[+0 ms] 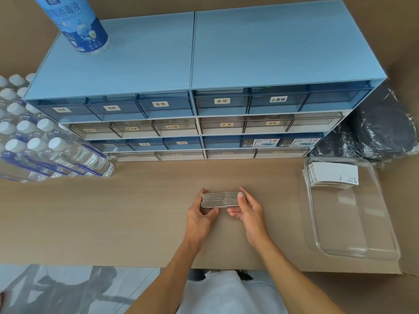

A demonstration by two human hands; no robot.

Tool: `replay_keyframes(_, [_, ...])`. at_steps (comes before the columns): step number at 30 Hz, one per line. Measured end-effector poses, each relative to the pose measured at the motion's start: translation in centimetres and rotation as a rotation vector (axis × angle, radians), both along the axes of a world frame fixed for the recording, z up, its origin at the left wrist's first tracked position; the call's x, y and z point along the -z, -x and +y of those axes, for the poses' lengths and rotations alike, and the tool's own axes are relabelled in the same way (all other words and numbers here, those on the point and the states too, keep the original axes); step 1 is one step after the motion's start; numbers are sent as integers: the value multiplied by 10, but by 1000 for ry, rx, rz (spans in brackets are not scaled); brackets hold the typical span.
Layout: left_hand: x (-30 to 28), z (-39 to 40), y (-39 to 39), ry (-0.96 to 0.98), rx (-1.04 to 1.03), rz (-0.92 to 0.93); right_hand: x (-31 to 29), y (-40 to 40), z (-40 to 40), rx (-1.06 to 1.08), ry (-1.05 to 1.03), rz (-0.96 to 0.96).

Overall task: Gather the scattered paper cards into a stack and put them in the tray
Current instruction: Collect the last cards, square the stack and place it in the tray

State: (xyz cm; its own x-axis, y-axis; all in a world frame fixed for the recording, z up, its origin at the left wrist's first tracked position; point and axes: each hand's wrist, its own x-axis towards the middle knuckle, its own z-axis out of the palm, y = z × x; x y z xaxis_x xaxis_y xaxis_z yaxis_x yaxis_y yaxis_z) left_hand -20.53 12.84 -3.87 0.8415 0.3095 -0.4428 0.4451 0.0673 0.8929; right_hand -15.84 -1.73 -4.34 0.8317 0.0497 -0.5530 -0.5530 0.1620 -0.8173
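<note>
A stack of paper cards (221,199) stands on edge above the middle of the tan table, its grey-white edges facing me. My left hand (201,215) grips its left end and my right hand (248,210) grips its right end, thumb over the top. A clear plastic tray (353,232) lies to the right on the table. Another stack of white cards (332,175) lies flat in the tray's far end.
A blue drawer cabinet (204,94) fills the back of the table, with a spray can (74,21) on its top left. A pack of water bottles (43,148) lies at the left. A black item in plastic wrap (381,130) sits behind the tray.
</note>
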Motion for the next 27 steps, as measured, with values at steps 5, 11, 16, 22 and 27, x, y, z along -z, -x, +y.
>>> replay_keyframes(5, [-5,-9,-2,147,-33,-45,4,1,12,82,-13,11])
replay_keyframes(11, [-3,-16,-6,281,-132,-15,4,4,20,99,-23,-4])
replay_keyframes(16, [-3,-24,-11,195,-178,-35,2,2,26,87,2,-43])
replay_keyframes(22, [-4,-30,-16,73,-192,-77,7,0,25,24,134,-81])
replay_keyframes(27, [-1,-25,-15,115,-175,-59,7,-3,24,24,119,-57])
